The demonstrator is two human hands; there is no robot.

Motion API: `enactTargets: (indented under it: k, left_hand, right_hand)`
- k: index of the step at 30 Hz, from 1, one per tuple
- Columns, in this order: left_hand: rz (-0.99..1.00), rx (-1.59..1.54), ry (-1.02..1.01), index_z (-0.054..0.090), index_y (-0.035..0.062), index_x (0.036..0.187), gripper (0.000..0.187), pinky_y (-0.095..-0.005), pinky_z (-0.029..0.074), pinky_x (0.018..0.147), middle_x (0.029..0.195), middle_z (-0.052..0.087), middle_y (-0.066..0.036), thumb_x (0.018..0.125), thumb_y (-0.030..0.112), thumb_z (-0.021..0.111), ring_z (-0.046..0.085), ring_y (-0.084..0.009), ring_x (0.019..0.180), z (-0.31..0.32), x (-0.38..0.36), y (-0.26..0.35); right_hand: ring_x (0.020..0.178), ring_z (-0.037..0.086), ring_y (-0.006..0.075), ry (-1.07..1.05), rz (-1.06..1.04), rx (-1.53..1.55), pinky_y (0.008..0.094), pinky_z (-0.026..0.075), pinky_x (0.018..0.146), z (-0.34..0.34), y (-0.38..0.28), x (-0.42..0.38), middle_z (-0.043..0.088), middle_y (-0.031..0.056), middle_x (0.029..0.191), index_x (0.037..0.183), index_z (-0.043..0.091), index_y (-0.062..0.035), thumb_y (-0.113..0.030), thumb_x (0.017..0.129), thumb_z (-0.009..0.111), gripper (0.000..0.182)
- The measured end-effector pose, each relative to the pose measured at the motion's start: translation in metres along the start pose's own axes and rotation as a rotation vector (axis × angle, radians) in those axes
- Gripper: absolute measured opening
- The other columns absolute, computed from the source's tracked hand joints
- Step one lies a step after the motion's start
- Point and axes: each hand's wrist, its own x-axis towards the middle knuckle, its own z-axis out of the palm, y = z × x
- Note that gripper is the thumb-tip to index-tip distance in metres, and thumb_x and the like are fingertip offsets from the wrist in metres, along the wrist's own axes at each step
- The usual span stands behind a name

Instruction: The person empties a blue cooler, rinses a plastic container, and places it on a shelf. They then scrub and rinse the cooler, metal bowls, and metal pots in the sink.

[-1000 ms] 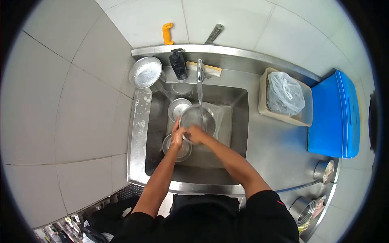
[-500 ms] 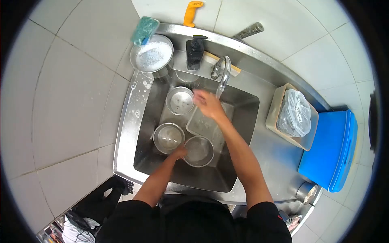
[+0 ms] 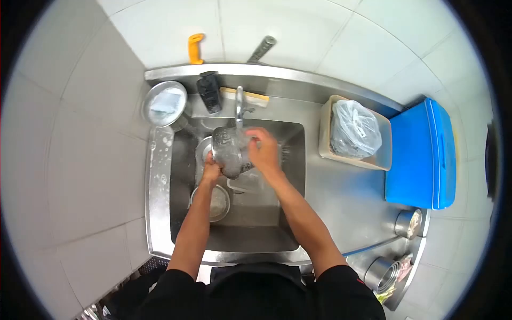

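My left hand (image 3: 212, 169) grips a round metal pan (image 3: 226, 154) by its rim and holds it tilted on its side below the faucet (image 3: 239, 106). Water wets the pan's surface. My right hand (image 3: 265, 153) is just right of the pan, fingers apart and a little blurred, holding nothing. Beneath them in the sink (image 3: 256, 218), a second round metal pan (image 3: 220, 207) sits at lower left. Another round pan (image 3: 202, 148) is partly covered by the held one. A clear rectangular container (image 3: 248, 184) lies under my hands, partly hidden.
A metal pot (image 3: 179, 118) with suds stands at the sink's back left corner, beside a black pump bottle (image 3: 209, 92). On the right counter are a beige bin (image 3: 326, 144) with a plastic bag (image 3: 356, 129) and a blue box (image 3: 413, 165). Nested metal pans (image 3: 380, 274) sit at lower right.
My left hand has lifted the lower right pan from the sink and tilted it under the faucet. My right hand has come beside it. The camera view has turned and shifted.
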Motion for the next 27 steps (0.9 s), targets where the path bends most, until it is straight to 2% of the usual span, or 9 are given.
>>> enactTargets:
  k: [1,3,6,8,11,15,20,24,27]
  left_hand:
    - [-0.166,-0.192,0.048,0.045,0.0088,0.129,0.056,-0.0311,0.05,0.082,0.119,0.058,-0.009,0.077,-0.001,0.061,0.061,-0.0231,0.097,-0.002,-0.008,-0.002]
    - [-0.37,-0.545,-0.059,0.05,0.0081,0.122,0.04,-0.0318,0.052,0.076,0.109,0.061,-0.008,0.083,0.014,0.058,0.061,-0.0224,0.096,0.012,-0.022,0.005]
    - [-0.191,-0.872,0.109,0.054,0.0075,0.1,0.022,-0.0355,0.049,0.049,0.08,0.058,-0.009,0.089,0.027,0.053,0.055,-0.0195,0.063,0.037,-0.004,-0.02]
    - [-0.131,-0.823,-0.64,0.054,0.0107,0.093,0.022,-0.0318,0.04,0.042,0.075,0.055,-0.007,0.089,0.032,0.05,0.049,-0.0167,0.058,0.025,0.01,-0.041]
    - [-0.358,-1.025,-0.7,0.054,0.0117,0.095,0.028,-0.027,0.034,0.041,0.072,0.052,-0.006,0.087,0.038,0.047,0.046,-0.0161,0.054,0.027,0.02,-0.055]
    - [-0.464,-0.871,-0.694,0.053,0.0108,0.093,0.03,-0.0267,0.034,0.04,0.069,0.049,-0.005,0.087,0.039,0.047,0.041,-0.0154,0.049,0.012,0.026,-0.063]
    - [-0.959,-0.888,-0.56,0.056,0.0089,0.093,0.031,-0.0285,0.028,0.034,0.078,0.06,-0.016,0.086,0.037,0.045,0.045,-0.0187,0.046,0.017,0.013,-0.024]
    - [-0.904,-0.957,-0.645,0.057,0.009,0.099,0.035,-0.0259,0.029,0.035,0.085,0.062,-0.017,0.088,0.038,0.042,0.048,-0.0197,0.05,0.019,0.011,-0.032]
    - [-0.928,-1.003,-0.453,0.054,0.0046,0.1,0.041,-0.0218,0.029,0.037,0.085,0.058,-0.018,0.088,0.042,0.041,0.046,-0.0181,0.052,0.022,0.008,-0.048]
  right_hand:
    - [0.071,0.062,0.0158,-0.013,-0.011,0.025,0.0285,0.049,0.067,0.0,-0.003,-0.002,0.067,0.0077,0.085,0.096,0.066,-0.0073,0.0,0.08,0.055,0.02]
    - [0.073,0.062,0.0138,-0.048,0.151,0.07,0.0274,0.048,0.067,0.001,-0.01,-0.004,0.067,0.0058,0.082,0.096,0.066,-0.0046,0.001,0.082,0.053,0.02]
    - [0.068,0.062,0.0139,-0.237,0.388,0.295,0.0272,0.051,0.064,0.006,-0.036,0.009,0.065,0.0079,0.081,0.096,0.064,0.0007,0.004,0.084,0.049,0.019]
    - [0.066,0.062,0.0143,-0.291,0.491,0.375,0.0269,0.052,0.062,0.011,-0.039,0.02,0.065,0.0089,0.081,0.096,0.063,0.0032,0.005,0.084,0.048,0.019]
    - [0.059,0.063,0.0172,-0.361,0.639,0.566,0.0293,0.054,0.056,0.015,-0.046,0.048,0.064,0.0143,0.082,0.088,0.061,0.0068,0.002,0.083,0.052,0.011]
    - [0.062,0.063,0.0201,-0.502,0.795,0.535,0.033,0.055,0.054,0.014,-0.041,0.068,0.063,0.0135,0.08,0.088,0.06,0.0055,0.001,0.081,0.053,0.011]
    - [0.065,0.064,0.02,-0.755,0.769,0.312,0.0324,0.056,0.058,0.015,-0.037,0.071,0.064,0.0126,0.078,0.086,0.061,0.0053,0.0,0.079,0.052,0.013]
    - [0.061,0.063,0.0185,-0.731,0.743,0.401,0.03,0.053,0.053,0.02,-0.022,0.059,0.061,0.0097,0.066,0.079,0.062,0.0057,0.0,0.078,0.053,0.011]
    - [0.063,0.064,0.0219,-0.684,0.628,0.38,0.0322,0.052,0.059,0.019,-0.025,0.053,0.063,0.0117,0.067,0.081,0.064,0.0037,-0.009,0.079,0.061,0.013]
